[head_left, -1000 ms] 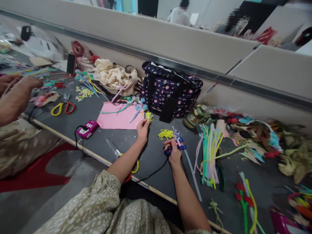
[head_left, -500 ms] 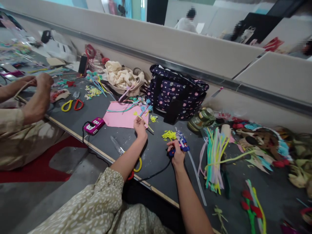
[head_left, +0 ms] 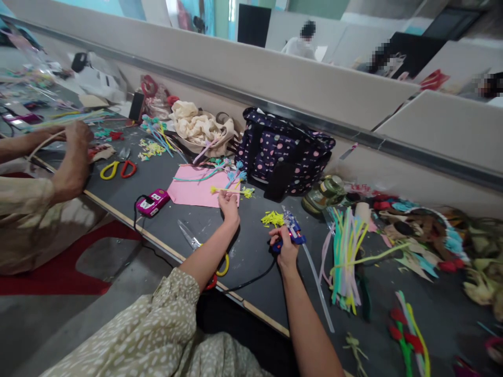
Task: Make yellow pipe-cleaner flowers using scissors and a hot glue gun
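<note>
My left hand [head_left: 229, 205] is closed in a pinch on a yellow pipe cleaner stem [head_left: 234, 191], just over the near edge of a pink sheet [head_left: 192, 189]. The stem lies nearly level, with a small yellow tuft at its left end; its right end meets the yellow bits behind it, and I cannot tell whether they touch. My right hand [head_left: 286, 246] is wrapped round a blue glue gun [head_left: 295, 234] resting low over the table. A clear glue stick [head_left: 320, 290] trails from the gun towards me. Beside its nozzle is a heap of short yellow pieces [head_left: 272, 218].
Scissors [head_left: 222, 265] lie partly under my left forearm. A power strip [head_left: 153, 202], a dark patterned bag [head_left: 285, 152], a glass jar [head_left: 324, 193] and a bundle of pipe cleaners [head_left: 348, 262] surround the work. Another person's hands [head_left: 78, 136] work at the left.
The stem in my left hand has swung from a slant to nearly level, and that hand has shifted slightly. My right hand keeps the glue gun in the same place.
</note>
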### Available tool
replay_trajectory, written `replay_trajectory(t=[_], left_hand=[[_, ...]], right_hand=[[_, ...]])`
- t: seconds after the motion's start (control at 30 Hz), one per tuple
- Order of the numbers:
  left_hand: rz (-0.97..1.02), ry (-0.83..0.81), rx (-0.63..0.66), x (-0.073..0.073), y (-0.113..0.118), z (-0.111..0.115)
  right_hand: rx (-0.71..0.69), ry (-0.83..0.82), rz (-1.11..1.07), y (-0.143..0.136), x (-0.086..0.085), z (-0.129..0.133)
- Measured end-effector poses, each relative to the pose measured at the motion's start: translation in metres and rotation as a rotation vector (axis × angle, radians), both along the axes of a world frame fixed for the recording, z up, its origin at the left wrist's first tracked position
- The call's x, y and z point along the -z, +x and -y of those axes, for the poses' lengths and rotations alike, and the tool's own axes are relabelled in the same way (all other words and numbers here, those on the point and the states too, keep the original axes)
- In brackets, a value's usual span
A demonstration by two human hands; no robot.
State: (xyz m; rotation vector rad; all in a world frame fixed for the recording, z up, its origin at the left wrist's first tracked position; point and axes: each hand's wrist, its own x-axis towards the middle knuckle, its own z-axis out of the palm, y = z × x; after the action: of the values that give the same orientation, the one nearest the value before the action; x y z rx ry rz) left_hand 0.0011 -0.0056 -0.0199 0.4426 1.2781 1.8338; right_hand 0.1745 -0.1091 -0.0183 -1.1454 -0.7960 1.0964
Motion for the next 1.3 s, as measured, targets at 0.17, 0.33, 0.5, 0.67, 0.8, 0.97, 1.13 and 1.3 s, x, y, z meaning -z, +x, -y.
replay_trajectory(t=[0.17, 0.33, 0.5, 0.67, 0.8, 0.97, 1.13, 1.3], left_hand=[[-0.049, 0.118, 0.061, -0.012, 0.018, 0.01], [-0.168, 0.184, 0.246, -0.018, 0.03, 0.02], [-0.208, 0.173, 0.291, -0.019, 0.032, 0.022], [-0.247, 0.146, 0.382, -0.021, 0.036, 0.025], [-0.273, 0.122, 0.438, -0.019, 0.038, 0.025], [-0.319, 0.121, 0.489, -0.017, 0.039, 0.023], [-0.348, 0.118, 0.475, -0.017, 0.039, 0.022], [-0.33, 0.125, 0.485, -0.016, 0.04, 0.022]], right_hand=[[0.019, 0.01, 0.022, 0.001, -0.003, 0.0], [0.113, 0.08, -0.016, 0.01, -0.011, -0.002], [0.263, 0.068, -0.097, 0.023, -0.015, -0.01], [0.311, 0.067, -0.112, 0.026, -0.011, -0.017], [0.304, 0.079, -0.094, 0.026, -0.01, -0.019], [0.348, 0.073, -0.089, 0.031, -0.012, -0.023], [0.418, 0.098, -0.108, 0.038, -0.013, -0.025], [0.392, 0.077, -0.103, 0.036, -0.011, -0.025]])
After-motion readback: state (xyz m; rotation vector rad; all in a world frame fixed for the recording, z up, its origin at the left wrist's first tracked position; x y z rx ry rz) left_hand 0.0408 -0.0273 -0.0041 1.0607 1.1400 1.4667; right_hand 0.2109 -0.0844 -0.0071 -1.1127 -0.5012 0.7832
